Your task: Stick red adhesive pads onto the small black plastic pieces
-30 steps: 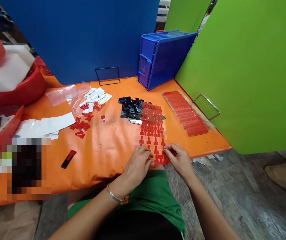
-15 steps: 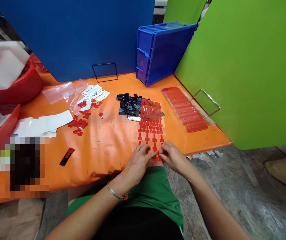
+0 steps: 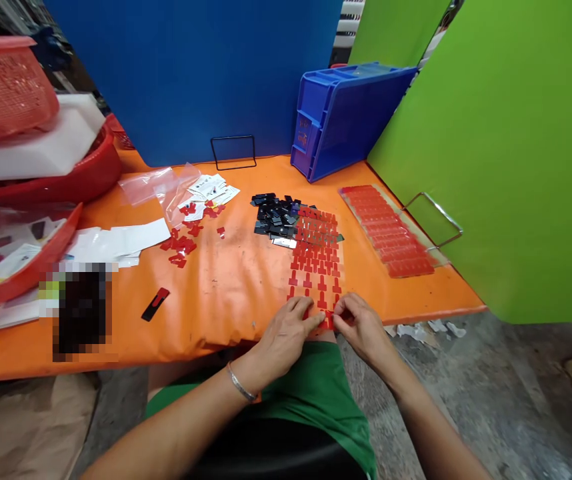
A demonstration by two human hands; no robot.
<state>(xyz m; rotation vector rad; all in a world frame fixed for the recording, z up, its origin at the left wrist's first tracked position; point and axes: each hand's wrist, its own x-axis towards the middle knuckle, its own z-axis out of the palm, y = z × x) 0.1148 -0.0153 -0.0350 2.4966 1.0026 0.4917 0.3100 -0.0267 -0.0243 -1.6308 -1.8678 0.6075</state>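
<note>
A clear sheet with rows of red T-shaped pieces (image 3: 321, 282) runs down to the table's front edge. My left hand (image 3: 289, 330) lies on its lower left part, fingers spread, thumb beside a red piece near the bottom. At the sheet's lower right edge, the thumb and forefinger of my right hand (image 3: 361, 327) are pinched at a red piece; how much of it they hold is too small to tell. Black pieces (image 3: 276, 217) are heaped at the sheet's upper left. One black piece with a red piece on it (image 3: 155, 304) lies apart at the left.
Loose red pieces (image 3: 181, 245) and white papers (image 3: 211, 193) lie left of centre. A blue crate (image 3: 356, 120) stands at the back, with another red sheet (image 3: 389, 230) in front. Red baskets (image 3: 11, 87) crowd the left. Wire stands are at the back and right.
The view has shifted left, so the table and hands appear farther right. My right thumb and forefinger have drawn slightly away from my left thumb.
</note>
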